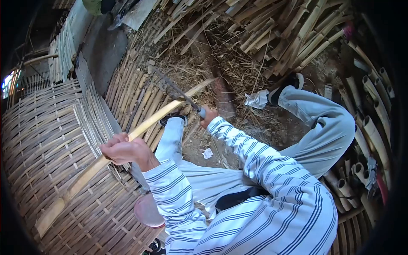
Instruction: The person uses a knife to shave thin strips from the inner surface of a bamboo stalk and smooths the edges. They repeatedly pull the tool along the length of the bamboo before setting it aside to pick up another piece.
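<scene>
A long split bamboo strip (157,115) runs diagonally from the lower left to the middle of the view. My left hand (124,149) is wrapped round it near its middle. In my right hand (208,117) is the grey handle of a long-bladed knife (172,85), whose dark blade points up and to the left. The blade crosses the strip near the strip's upper end, and seems to touch it there. Part of the fingers of my right hand is hidden behind the handle.
A woven bamboo panel (51,161) spans the left. Bamboo pieces (297,34) are piled at the top right, and cut tubes (376,127) stand along the right edge. Crumpled paper (256,99) lies near my foot. A round pinkish object (148,211) is beside my left sleeve.
</scene>
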`<state>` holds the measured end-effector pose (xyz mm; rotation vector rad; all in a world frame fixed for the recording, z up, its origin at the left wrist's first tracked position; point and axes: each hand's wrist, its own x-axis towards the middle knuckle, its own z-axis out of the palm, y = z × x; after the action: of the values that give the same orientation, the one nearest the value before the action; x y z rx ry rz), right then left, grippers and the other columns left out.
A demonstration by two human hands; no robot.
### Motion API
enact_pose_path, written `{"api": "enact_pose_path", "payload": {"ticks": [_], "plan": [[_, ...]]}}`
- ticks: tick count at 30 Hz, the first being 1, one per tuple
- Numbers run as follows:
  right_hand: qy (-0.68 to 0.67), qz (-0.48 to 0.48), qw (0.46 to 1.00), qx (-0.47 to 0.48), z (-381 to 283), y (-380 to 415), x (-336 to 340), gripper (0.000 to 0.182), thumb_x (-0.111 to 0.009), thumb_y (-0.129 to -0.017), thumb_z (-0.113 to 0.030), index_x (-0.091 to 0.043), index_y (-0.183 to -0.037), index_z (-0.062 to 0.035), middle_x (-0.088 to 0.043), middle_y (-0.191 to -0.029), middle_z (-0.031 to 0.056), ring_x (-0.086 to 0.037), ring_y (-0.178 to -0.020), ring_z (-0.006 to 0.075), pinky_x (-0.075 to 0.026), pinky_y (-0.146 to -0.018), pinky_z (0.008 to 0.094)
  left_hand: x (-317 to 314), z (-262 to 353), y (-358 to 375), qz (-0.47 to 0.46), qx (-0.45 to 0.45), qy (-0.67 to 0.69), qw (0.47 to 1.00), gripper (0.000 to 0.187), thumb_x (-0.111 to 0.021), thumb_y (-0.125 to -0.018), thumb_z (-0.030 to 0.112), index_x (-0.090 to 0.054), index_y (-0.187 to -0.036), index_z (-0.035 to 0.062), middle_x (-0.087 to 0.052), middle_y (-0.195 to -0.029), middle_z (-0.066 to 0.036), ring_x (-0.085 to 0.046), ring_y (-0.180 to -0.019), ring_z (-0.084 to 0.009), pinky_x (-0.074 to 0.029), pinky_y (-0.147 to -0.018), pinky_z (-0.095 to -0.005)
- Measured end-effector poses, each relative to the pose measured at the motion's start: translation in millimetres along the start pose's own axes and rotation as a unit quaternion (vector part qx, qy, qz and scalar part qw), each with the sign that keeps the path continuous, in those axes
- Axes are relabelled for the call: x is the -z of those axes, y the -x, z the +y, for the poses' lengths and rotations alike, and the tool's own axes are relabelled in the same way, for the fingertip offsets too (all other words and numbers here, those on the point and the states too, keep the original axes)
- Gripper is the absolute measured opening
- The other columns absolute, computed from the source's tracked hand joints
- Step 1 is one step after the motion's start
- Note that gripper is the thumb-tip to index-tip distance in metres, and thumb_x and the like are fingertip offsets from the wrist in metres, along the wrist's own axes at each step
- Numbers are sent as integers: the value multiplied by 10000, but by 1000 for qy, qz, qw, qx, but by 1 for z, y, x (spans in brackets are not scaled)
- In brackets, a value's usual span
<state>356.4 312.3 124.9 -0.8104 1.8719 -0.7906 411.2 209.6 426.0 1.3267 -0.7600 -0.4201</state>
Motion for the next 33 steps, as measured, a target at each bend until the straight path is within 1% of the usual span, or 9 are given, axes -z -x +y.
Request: {"api": "enact_pose_path", "payload": {"ticks": [3, 7, 15, 17, 20, 22, 26, 29, 33], "plan": [[14, 9, 999, -50, -8, -6, 6, 488, -675, -658, -137, -488, -1108, -135, -617, -948, 253, -604, -897, 430, -493, -775, 507, 14, -10, -19, -1, 18, 32, 999, 337, -359, -899, 243, -223, -599, 175, -200, -535, 16, -259, -501, -131, -293, -542, -301], [106, -11, 994, -12, -3, -1, 18, 540, -730, -674, -213, -445, -1127, -148, -627, -962, 237, -619, -904, 414, -496, -791, 499, 33, -7, -14, 20, 26, 38, 999, 335, -366, -886, 229, -214, -593, 176, -194, -533, 23, -249, -486, -128, -270, -513, -296], [35, -41, 999, 3, -14, 36, 12, 503, -674, -673, -160, -479, -1134, -117, -635, -890, 260, -624, -866, 428, -511, -779, 491, 29, -6, 5, 29, 26, 50, 998, 365, -391, -893, 255, -216, -581, 185, -219, -520, 15, -259, -489, -127, -288, -521, -307], [12, 62, 991, -116, 42, -21, -28, 509, -685, -677, -163, -492, -1144, -104, -637, -898, 251, -620, -863, 436, -512, -769, 477, 28, -1, 9, 31, 23, 35, 999, 362, -386, -899, 270, -223, -588, 183, -236, -524, 11, -265, -494, -128, -298, -528, -310], [-20, 110, 988, -107, 33, -51, -9, 487, -662, -695, -162, -485, -1142, -86, -630, -907, 258, -614, -848, 458, -512, -765, 487, 23, 0, 9, 64, 18, 6, 998, 357, -370, -905, 275, -221, -594, 183, -242, -525, 7, -262, -499, -133, -297, -530, -313], [47, -20, 997, -61, 0, -16, 24, 506, -664, -690, -164, -475, -1155, -101, -628, -900, 263, -611, -845, 466, -510, -768, 500, 28, -8, -3, 24, 14, 3, 1000, 354, -364, -903, 276, -212, -598, 181, -242, -527, 4, -266, -506, -136, -307, -538, -321], [53, -22, 998, -12, 1, -8, 15, 559, -722, -647, -197, -483, -1149, -142, -639, -888, 240, -616, -861, 446, -496, -799, 519, 10, -3, 2, 36, 17, -12, 999, 356, -390, -885, 265, -215, -589, 173, -245, -525, -1, -296, -506, -139, -342, -561, -329], [81, 41, 992, -92, 28, -45, -5, 547, -731, -651, -186, -487, -1139, -140, -645, -881, 220, -620, -851, 434, -496, -813, 496, 21, -15, -18, 73, 14, -17, 997, 354, -390, -871, 254, -225, -566, 179, -254, -520, -13, -321, -495, -154, -360, -556, -336], [80, -1, 996, -38, 42, -52, 0, 488, -706, -675, -152, -489, -1112, -133, -646, -874, 220, -620, -859, 425, -485, -813, 497, 26, -19, -26, 45, 21, -32, 998, 329, -350, -858, 227, -208, -567, 175, -259, -550, -30, -300, -528, -175, -338, -579, -364]]}}
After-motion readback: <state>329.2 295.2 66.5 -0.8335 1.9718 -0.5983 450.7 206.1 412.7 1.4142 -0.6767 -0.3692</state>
